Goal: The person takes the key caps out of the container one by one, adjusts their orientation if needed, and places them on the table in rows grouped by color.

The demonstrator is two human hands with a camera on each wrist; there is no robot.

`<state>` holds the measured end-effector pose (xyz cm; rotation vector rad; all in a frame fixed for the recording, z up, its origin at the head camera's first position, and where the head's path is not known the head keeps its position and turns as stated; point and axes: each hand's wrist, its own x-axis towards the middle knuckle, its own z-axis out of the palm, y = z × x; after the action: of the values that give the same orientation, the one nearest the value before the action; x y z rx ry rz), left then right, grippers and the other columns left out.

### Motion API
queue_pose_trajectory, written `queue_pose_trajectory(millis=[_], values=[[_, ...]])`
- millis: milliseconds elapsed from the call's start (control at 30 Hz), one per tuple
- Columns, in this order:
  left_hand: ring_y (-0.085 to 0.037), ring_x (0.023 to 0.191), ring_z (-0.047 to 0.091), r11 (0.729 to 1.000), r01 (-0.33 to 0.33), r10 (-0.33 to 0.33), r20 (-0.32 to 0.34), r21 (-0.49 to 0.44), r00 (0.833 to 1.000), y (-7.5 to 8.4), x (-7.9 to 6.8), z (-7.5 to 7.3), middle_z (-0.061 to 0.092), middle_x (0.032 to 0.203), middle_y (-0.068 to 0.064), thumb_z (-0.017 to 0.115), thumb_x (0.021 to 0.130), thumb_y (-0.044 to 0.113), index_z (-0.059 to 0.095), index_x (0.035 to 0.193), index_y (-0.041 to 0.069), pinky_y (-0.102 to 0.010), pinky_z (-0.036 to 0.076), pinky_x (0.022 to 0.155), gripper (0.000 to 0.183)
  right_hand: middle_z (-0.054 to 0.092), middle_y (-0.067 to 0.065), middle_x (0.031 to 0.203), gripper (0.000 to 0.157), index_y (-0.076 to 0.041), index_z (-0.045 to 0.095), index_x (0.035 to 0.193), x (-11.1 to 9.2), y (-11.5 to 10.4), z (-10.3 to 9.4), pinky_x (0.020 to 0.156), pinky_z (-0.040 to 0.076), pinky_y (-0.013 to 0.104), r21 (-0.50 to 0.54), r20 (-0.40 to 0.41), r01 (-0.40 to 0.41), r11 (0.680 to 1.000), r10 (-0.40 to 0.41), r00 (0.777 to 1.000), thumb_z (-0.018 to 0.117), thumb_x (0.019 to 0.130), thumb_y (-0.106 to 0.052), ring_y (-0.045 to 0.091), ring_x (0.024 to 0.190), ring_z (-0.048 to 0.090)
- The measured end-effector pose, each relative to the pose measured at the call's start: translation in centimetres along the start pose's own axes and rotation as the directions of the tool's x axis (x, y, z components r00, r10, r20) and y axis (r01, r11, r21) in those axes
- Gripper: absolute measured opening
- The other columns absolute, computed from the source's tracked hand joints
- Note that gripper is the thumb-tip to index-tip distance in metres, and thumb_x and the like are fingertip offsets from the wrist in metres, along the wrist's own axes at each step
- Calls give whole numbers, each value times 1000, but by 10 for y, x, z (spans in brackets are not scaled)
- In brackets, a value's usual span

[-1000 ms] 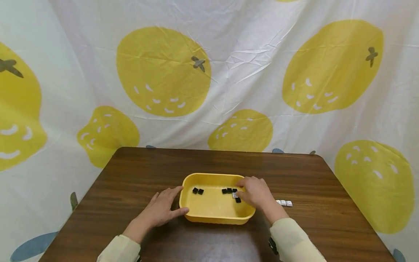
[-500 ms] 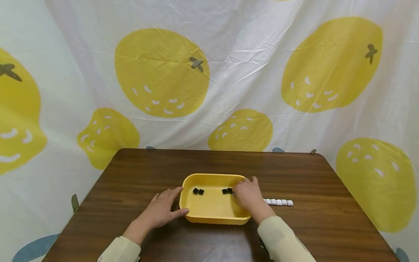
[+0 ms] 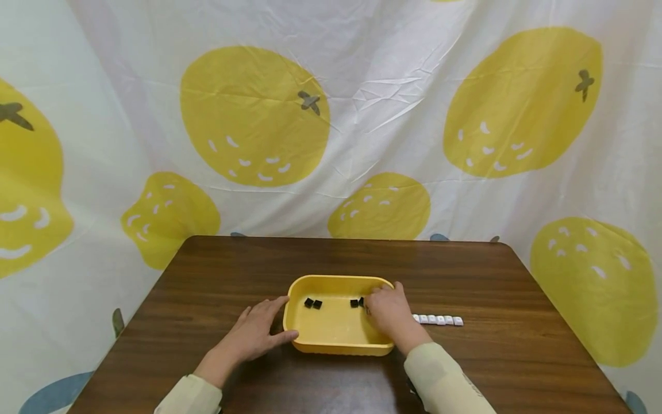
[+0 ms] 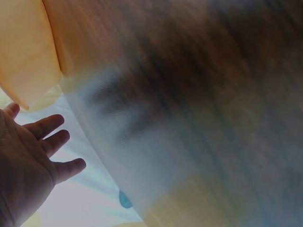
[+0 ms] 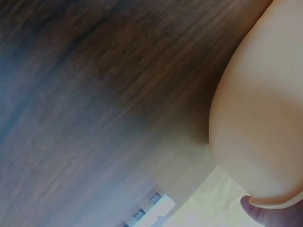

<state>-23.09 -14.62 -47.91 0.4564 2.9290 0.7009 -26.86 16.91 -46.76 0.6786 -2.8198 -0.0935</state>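
Observation:
A yellow plastic tray (image 3: 331, 332) sits on the table with small black square pieces inside: one pair (image 3: 312, 303) at the left, others (image 3: 354, 303) by my right hand. That hand (image 3: 389, 313) reaches over the right end, fingers bent down into the tray. Its fingertips overlap a small keycap-like piece; I cannot tell whether they pinch it. My left hand (image 3: 253, 330) rests at the tray's left end, fingers spread, thumb on the near rim. Its spread fingers also show in the left wrist view beside the tray (image 4: 28, 47). The right wrist view shows the tray's outer wall (image 5: 255, 109) and one fingertip (image 5: 265, 211).
Right of the tray, several white keycaps (image 3: 439, 320) stand in a row on the brown wooden table (image 3: 491, 356); some appear low in the right wrist view. A white curtain (image 3: 362, 132) with yellow fruit prints hangs behind the table.
My right hand has moved left and down into the tray, covering the pale keycap and some black pieces. More of the white row shows behind it. The left hand stays put.

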Motion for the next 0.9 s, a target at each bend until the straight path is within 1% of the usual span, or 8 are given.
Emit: queue_pose_trajectory(millis=[133, 233, 333, 433, 567, 667, 733, 900], values=[[-37, 143, 31, 1000, -2, 2, 1, -3, 1000, 0, 0, 0, 42, 153, -12, 62, 87, 66, 34, 155, 22, -67, 14, 113, 85, 67, -2, 82, 8, -23, 70, 77, -1, 1, 0, 80, 41, 54, 12, -46, -2, 1000, 2, 999, 73, 84, -19, 25, 85, 59], [-36, 143, 31, 1000, -1, 1, 0, -4, 1000, 0, 0, 0, 41, 153, -12, 61, 87, 66, 34, 155, 23, -67, 14, 113, 85, 69, -2, 86, 4, -23, 72, 85, -1, 1, -2, 83, 42, 55, 50, -81, -6, 999, 10, 997, 75, 84, -22, 25, 89, 61], [-36, 143, 31, 1000, -2, 2, 0, -1, 1000, -1, 0, 1, 41, 153, -11, 61, 88, 67, 34, 155, 23, -67, 15, 113, 85, 71, 1, 92, 13, -20, 75, 96, 0, 1, -6, 86, 42, 57, 111, -95, -7, 994, 18, 995, 76, 85, -25, 27, 93, 63], [-36, 143, 31, 1000, -4, 4, -1, -1, 1000, -1, 0, 1, 41, 153, -11, 61, 88, 67, 34, 155, 23, -67, 15, 113, 85, 72, 1, 97, 18, -18, 76, 105, 1, 1, -13, 89, 41, 59, 180, -104, -8, 984, 27, 994, 72, 89, -26, 29, 94, 65], [-36, 143, 31, 1000, -7, 7, -2, -3, 1000, -2, 0, 0, 42, 153, -11, 61, 88, 67, 34, 155, 23, -67, 15, 113, 85, 70, -3, 93, 17, -19, 77, 105, 0, 4, -26, 88, 42, 58, 288, -120, -25, 957, 62, 991, 69, 92, -25, 25, 88, 64], [-37, 143, 31, 1000, -9, 9, -4, -2, 1000, -2, 0, 0, 42, 153, -11, 61, 88, 66, 34, 155, 23, -67, 15, 112, 85, 68, -7, 89, 17, -17, 77, 105, -3, 11, -35, 87, 44, 54, 388, -99, -67, 919, 114, 989, 69, 92, -25, 19, 85, 64], [-37, 143, 31, 1000, -10, 10, -4, -3, 1000, -1, 0, -1, 42, 153, -12, 61, 88, 66, 34, 155, 22, -67, 15, 113, 85, 68, -8, 89, 19, -16, 77, 107, -6, 17, -40, 83, 47, 48, 470, -61, -112, 876, 158, 985, 70, 92, -26, 16, 82, 63], [-37, 143, 30, 1000, -9, 9, 3, -9, 1000, -1, 0, 0, 41, 153, -11, 61, 88, 66, 33, 155, 22, -67, 14, 113, 85, 67, -5, 91, 21, -15, 74, 108, -15, 34, -48, 69, 48, 35, 654, 64, -249, 714, 276, 959, 72, 91, -28, 14, 78, 58]])
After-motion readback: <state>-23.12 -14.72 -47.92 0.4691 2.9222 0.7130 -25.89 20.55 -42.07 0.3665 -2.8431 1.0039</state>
